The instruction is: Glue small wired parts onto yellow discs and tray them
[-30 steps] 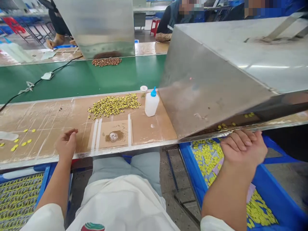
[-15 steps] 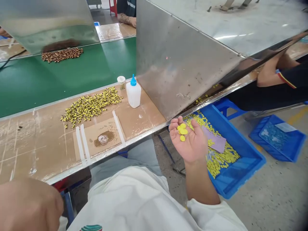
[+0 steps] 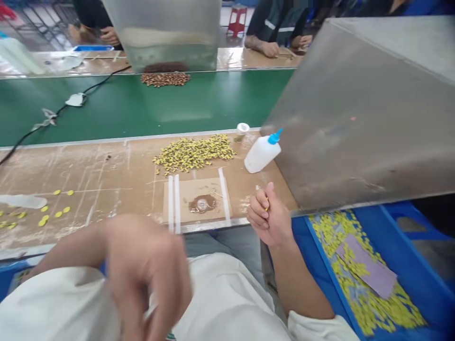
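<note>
The yellow disc (image 3: 266, 209), probably light, thin and stiff, so best pinched by its rim, sits in the right hand's (image 3: 273, 219) curled fingers by the table's (image 3: 138, 168) near edge; the left hand's (image 3: 147, 255) blurred fingers are unreadable.

A brown-topped table (image 3: 92, 161) with a pale edging strip runs along the near side of a long, glossy green surface (image 3: 220, 99), with a second brown worktop (image 3: 231, 59) beyond it. A metal panel (image 3: 170, 28) stands over the far side, and a large grey metal hood (image 3: 373, 123) at right. Behind, a red stool (image 3: 237, 21) stands on a grey floor (image 3: 224, 20) near blurred dark metal frames (image 3: 46, 26). Pale light reflects off the green surface.
</note>
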A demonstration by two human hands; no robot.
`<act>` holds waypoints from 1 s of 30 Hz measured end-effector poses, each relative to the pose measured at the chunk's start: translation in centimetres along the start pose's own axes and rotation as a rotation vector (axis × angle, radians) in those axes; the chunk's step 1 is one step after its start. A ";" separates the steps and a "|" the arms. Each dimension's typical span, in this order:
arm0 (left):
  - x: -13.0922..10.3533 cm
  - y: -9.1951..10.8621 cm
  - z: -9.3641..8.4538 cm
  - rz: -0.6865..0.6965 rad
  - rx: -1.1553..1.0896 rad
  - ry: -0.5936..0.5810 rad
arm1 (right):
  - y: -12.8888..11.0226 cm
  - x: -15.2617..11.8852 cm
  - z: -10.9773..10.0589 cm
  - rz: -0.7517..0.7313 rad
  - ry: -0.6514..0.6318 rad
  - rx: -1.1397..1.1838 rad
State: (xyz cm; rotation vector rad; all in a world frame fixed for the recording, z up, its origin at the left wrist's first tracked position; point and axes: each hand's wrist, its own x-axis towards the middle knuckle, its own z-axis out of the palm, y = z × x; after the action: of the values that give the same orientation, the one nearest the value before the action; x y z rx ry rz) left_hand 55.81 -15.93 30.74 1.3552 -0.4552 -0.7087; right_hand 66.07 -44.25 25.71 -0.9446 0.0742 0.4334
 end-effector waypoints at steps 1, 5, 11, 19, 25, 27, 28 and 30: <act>2.8 0.1 -1.4 0.010 -0.129 0.015 | 0.8 0.8 1.5 -0.067 0.026 -0.036; 9.8 -1.6 -6.4 0.121 -0.771 0.548 | 5.7 3.7 7.6 -0.399 0.085 -0.309; 7.8 -6.8 -8.7 0.032 -1.071 0.493 | 13.9 8.2 13.0 -0.900 0.062 -1.292; 6.2 -10.2 -13.4 0.039 -1.098 0.642 | 18.1 10.3 15.0 -0.976 0.100 -1.275; 4.9 -11.5 -14.7 0.026 -1.022 0.623 | 17.3 8.6 14.0 -0.529 0.130 -0.614; 4.6 -12.2 -15.1 0.036 -0.977 0.523 | 17.2 8.3 13.3 -0.347 0.196 -0.397; 4.5 -12.4 -15.3 0.039 -0.966 0.473 | 17.3 8.3 13.0 -0.290 0.240 -0.321; 4.3 -12.9 -15.7 0.054 -0.953 0.411 | 17.7 8.2 12.7 -0.237 0.321 -0.238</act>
State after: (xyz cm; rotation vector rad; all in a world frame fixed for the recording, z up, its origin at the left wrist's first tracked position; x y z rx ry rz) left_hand 66.89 -8.37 14.94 0.5463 0.1817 -0.4740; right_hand 65.07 -22.47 17.57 -1.2364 0.2034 0.0678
